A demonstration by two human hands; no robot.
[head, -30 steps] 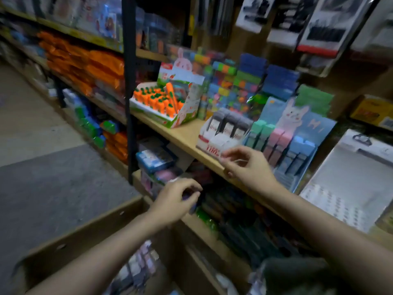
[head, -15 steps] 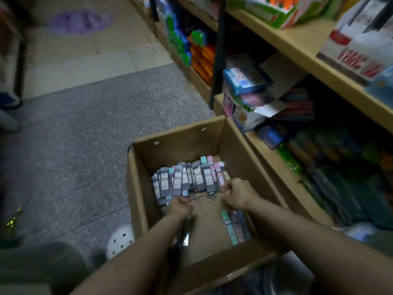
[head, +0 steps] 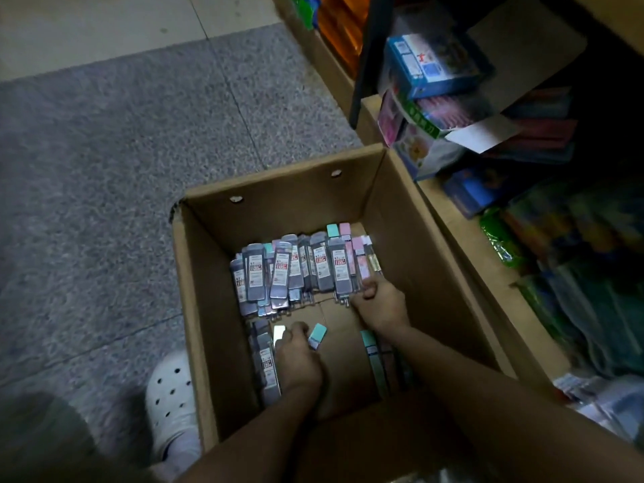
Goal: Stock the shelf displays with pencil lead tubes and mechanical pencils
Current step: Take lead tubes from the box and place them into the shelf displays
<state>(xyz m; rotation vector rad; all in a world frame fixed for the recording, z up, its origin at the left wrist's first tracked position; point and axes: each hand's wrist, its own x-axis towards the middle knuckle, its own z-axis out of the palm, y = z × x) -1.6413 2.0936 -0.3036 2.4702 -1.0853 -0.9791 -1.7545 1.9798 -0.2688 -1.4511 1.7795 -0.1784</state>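
Both hands are seen inside an open cardboard box (head: pixel 216 308) that stands on the grey floor (head: pixel 104 169) beside a low shelf (head: pixel 463 259). The left hand (head: pixel 298 360) is curled near the bottom of the box, and a small teal pencil lead tube (head: pixel 317 336) is pinched at its fingertips, tilted above the bare cardboard. The right hand (head: pixel 380 301) is closed with the fingers bent around the lower end of a grey pencil lead pack (head: pixel 341 270) at the right of the pile. A row of grey packs with red-and-white labels (head: pixel 282 273) is laid across the far half of the box, overlapping one another, with pink and teal tubes (head: pixel 339 231) showing behind and beside them. More grey packs (head: pixel 266 364) are lying along the left wall under the left hand, and a few teal and pink tubes (head: pixel 374 360) are lying along the right, partly hidden by the right forearm. A white perforated clog (head: pixel 172 395) is seen on the floor just left of the box. Coloured stationery boxes (head: pixel 428 71) are stacked on the shelf.
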